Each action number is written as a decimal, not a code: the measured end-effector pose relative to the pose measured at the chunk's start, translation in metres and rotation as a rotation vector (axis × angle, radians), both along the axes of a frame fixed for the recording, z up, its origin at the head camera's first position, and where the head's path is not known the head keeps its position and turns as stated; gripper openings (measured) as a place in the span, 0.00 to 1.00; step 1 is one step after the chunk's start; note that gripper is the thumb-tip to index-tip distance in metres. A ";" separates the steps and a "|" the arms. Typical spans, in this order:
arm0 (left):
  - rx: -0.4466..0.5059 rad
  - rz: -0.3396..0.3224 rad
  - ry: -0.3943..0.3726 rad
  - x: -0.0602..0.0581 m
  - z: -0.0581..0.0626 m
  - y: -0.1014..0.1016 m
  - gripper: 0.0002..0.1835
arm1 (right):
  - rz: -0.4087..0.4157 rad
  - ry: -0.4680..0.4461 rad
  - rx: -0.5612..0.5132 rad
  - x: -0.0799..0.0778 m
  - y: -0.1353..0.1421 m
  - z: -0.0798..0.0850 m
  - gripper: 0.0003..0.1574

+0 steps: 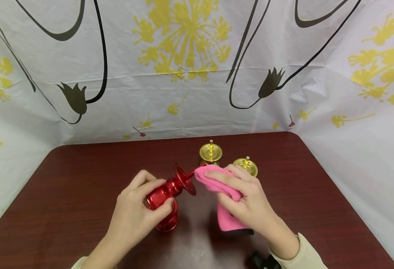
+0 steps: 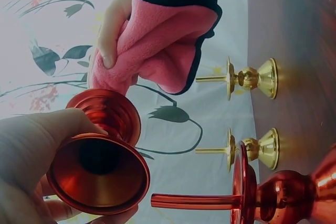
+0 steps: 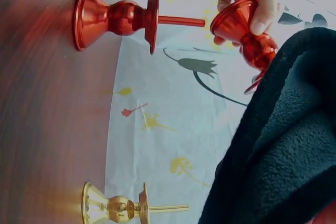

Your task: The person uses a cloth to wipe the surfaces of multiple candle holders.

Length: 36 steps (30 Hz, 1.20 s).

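Note:
My left hand (image 1: 138, 205) holds a shiny red metal candle holder (image 1: 161, 194) by its flared base, tilted with its dish and thin rod toward the right. In the left wrist view, the hollow underside of that base (image 2: 100, 174) faces the camera. A folded pink cloth (image 1: 215, 181) with dark edging is gripped in my right hand (image 1: 249, 198) and pressed around the rod's end, which it covers. The right wrist view has the cloth's dark side (image 3: 283, 140) in front. Below my left hand a second red candle holder (image 1: 170, 222) stands upright on the table.
Two gold candle holders of the same shape, one near the middle (image 1: 210, 154) and one farther right (image 1: 249, 166), stand beyond my right hand. The dark wood table (image 1: 82, 186) ends at a patterned white sheet (image 1: 183, 108). A black object (image 1: 264, 260) is by my right sleeve.

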<state>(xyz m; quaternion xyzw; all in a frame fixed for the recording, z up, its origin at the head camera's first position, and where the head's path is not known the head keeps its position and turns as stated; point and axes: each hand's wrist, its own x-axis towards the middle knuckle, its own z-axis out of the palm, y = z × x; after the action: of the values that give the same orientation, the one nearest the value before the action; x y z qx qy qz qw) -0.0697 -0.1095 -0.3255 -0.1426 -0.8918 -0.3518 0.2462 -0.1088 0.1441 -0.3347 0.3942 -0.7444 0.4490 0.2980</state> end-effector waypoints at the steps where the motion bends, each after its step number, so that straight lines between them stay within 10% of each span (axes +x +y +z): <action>1: 0.004 0.001 0.001 0.000 0.000 0.000 0.16 | -0.005 0.000 -0.013 -0.001 0.001 0.001 0.28; 14: 0.019 0.025 0.044 -0.001 -0.002 0.004 0.18 | -0.021 -0.091 -0.084 0.000 0.000 0.000 0.29; 25: 0.026 0.047 0.079 -0.002 -0.001 0.011 0.18 | 0.004 0.033 -0.030 0.004 -0.015 -0.007 0.30; 36: -0.161 -0.068 0.222 -0.003 -0.002 0.011 0.15 | 0.317 -0.423 -0.047 0.014 -0.001 0.006 0.29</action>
<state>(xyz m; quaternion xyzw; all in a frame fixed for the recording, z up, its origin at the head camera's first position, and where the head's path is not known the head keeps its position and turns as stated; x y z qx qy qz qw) -0.0732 -0.0981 -0.3272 -0.2301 -0.8791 -0.2691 0.3192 -0.0953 0.1427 -0.3289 0.3961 -0.7085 0.5797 0.0711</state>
